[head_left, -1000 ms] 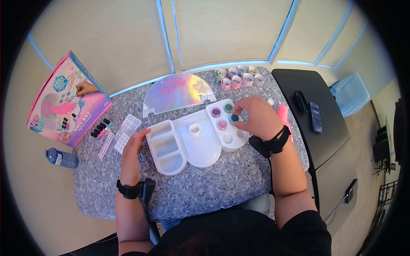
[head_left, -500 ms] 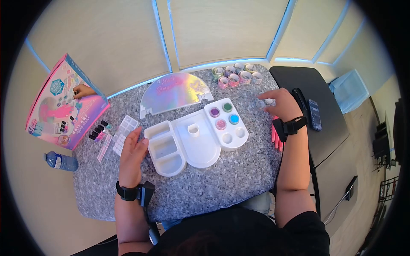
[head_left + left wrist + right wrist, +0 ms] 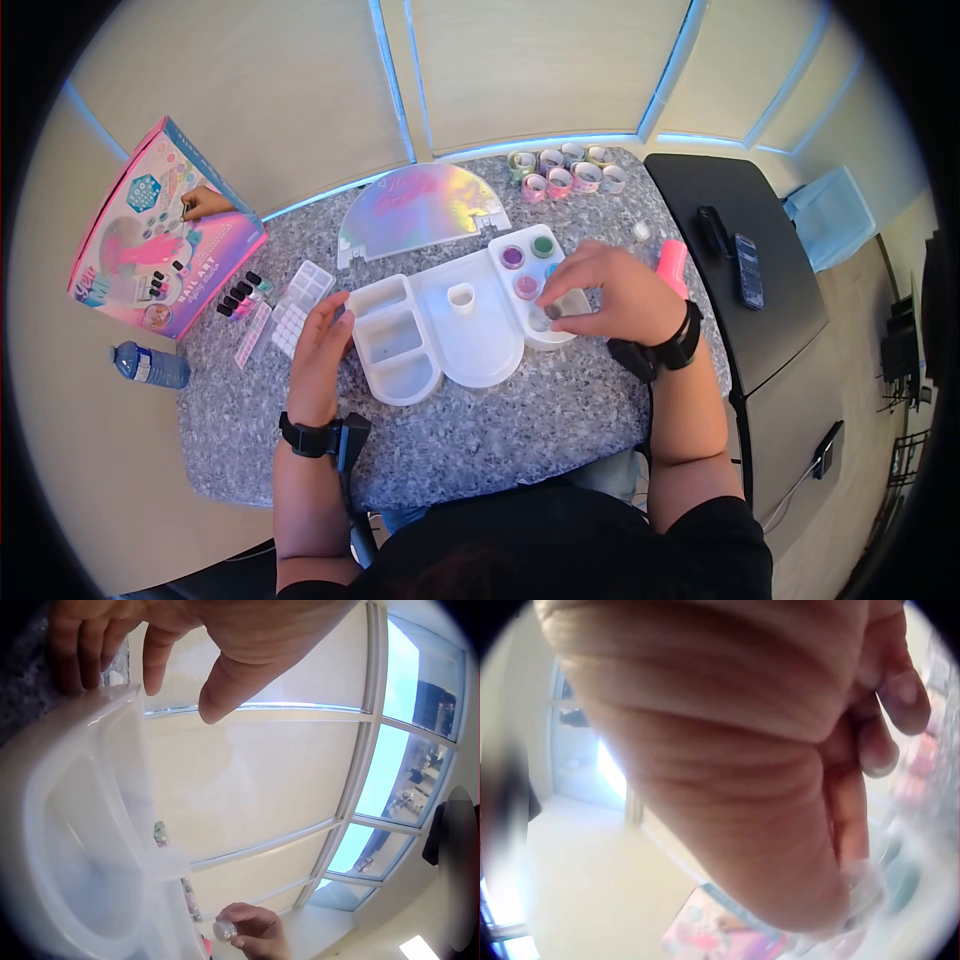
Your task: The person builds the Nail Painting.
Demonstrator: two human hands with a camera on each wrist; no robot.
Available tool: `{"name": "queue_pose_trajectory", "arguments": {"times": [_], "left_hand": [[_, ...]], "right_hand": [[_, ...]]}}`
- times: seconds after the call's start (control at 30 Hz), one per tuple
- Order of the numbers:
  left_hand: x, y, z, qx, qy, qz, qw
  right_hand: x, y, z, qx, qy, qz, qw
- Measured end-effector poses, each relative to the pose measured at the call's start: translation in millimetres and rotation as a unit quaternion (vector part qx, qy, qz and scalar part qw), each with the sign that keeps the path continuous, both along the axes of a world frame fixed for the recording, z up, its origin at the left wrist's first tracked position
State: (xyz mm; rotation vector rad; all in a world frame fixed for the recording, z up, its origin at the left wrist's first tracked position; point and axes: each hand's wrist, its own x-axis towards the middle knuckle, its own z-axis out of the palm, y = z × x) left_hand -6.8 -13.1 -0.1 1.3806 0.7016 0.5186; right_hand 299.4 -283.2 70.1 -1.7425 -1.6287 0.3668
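Note:
The right hand [image 3: 625,295] pinches a small clear round pot [image 3: 225,930] between thumb and fingers. It hovers over the front hollows at the right end of a white plastic tray [image 3: 480,355]. Purple [image 3: 512,257], green [image 3: 542,246] and pink [image 3: 526,287] glitter pots sit in hollows there, and a blue pot [image 3: 552,269] is partly hidden by the fingers. At the other end, the left hand [image 3: 322,350] rests its loosely extended fingers along the tray's outer edge, next to compartments. In the left wrist view its fingertips [image 3: 154,682] are right at the rim.
Behind the tray lies a shiny half-round panel [image 3: 420,215]. Several tape rolls [image 3: 560,178] stand at the back right, near a small white pot [image 3: 641,231] and a pink object [image 3: 672,265]. Nail polish bottles [image 3: 240,300], a box [image 3: 165,240] and a water bottle [image 3: 150,365] are left.
The right hand let go of a pot at the blue pot's hollow, reached right to the small pots on the table, and came back over the tray with one. The left hand stayed by the tray.

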Motion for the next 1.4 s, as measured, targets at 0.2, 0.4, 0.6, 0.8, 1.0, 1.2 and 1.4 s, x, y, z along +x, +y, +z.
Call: {"name": "queue_pose_trajectory", "arguments": {"times": [0.2, 0.4, 0.6, 0.8, 1.0, 1.2, 1.4], "left_hand": [[-1.9, 4.2, -7.6, -0.019, 0.007, 0.004, 1.0], [0.1, 2.2, -5.6, 0.001, -0.001, 0.005, 1.0], [-0.3, 1.4, 1.8, 0.008, -0.006, -0.015, 1.0], [-0.2, -0.1, 4.9, 0.012, 0.017, -0.023, 1.0], [-0.8, -0.6, 6.3, 0.021, 0.009, -0.02, 1.0], [-0.2, 3.7, 2.5, 0.024, 0.014, -0.025, 0.999], [5.2, -6.3, 10.8, 0.037, 0.017, -0.017, 0.999]], "right_hand": [[-6.0, 4.6, -12.0, -0.032, -0.065, 0.011, 0.997], [-11.7, 3.7, -8.7, -0.019, -0.053, 0.02, 0.998], [59.5, -21.2, -18.6, 0.006, -0.077, -0.278, 0.958], [89.6, -32.2, -50.6, -0.127, -0.201, -0.49, 0.839], [78.4, -28.4, -44.7, -0.116, -0.176, -0.461, 0.862], [-4.4, -22.4, 2.8, -0.031, 0.058, -0.245, 0.967], [-28.3, -18.5, -4.5, -0.028, -0.097, -0.218, 0.971]]}}
